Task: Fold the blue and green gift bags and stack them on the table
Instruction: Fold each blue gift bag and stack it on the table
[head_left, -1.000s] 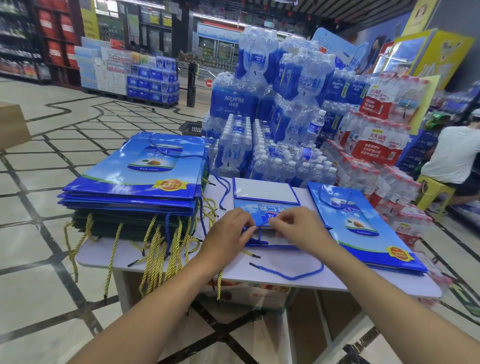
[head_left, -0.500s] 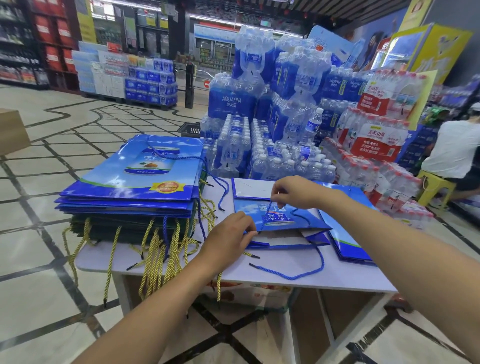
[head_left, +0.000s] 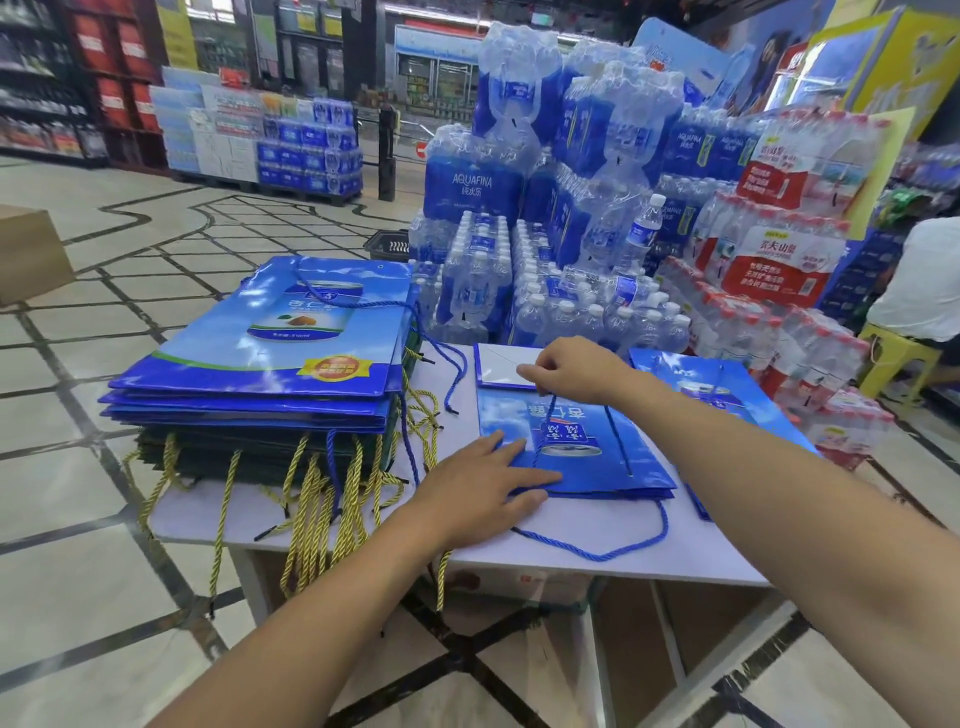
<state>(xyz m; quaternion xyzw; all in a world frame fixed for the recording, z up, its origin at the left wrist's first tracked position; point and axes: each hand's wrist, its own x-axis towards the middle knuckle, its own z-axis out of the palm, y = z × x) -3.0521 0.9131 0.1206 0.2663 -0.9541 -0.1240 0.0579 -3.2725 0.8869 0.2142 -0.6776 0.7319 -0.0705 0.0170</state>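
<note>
A blue gift bag (head_left: 613, 452) lies flat on the white table (head_left: 363, 514) in front of me, its white bottom panel folded up at the far end. My left hand (head_left: 483, 483) presses flat on the bag's near left corner with straight fingers. My right hand (head_left: 571, 369) pinches the bag's blue cord handle at the far end. A second cord loop hangs over the table's front edge. On the left stands a tall stack of folded bags (head_left: 270, 364), blue ones on top, dark green ones with gold cords below. More flat blue bags (head_left: 727, 384) lie on the right.
Shrink-wrapped packs of water bottles (head_left: 545, 208) are piled right behind the table. A person in white sits on a yellow stool (head_left: 898, 353) at the far right. A cardboard box (head_left: 31, 254) stands on the tiled floor at the left.
My right hand has carried the cord handle from the bag's near end to its far end. My left hand has flattened on the bag's near corner. The bag now lies flat.
</note>
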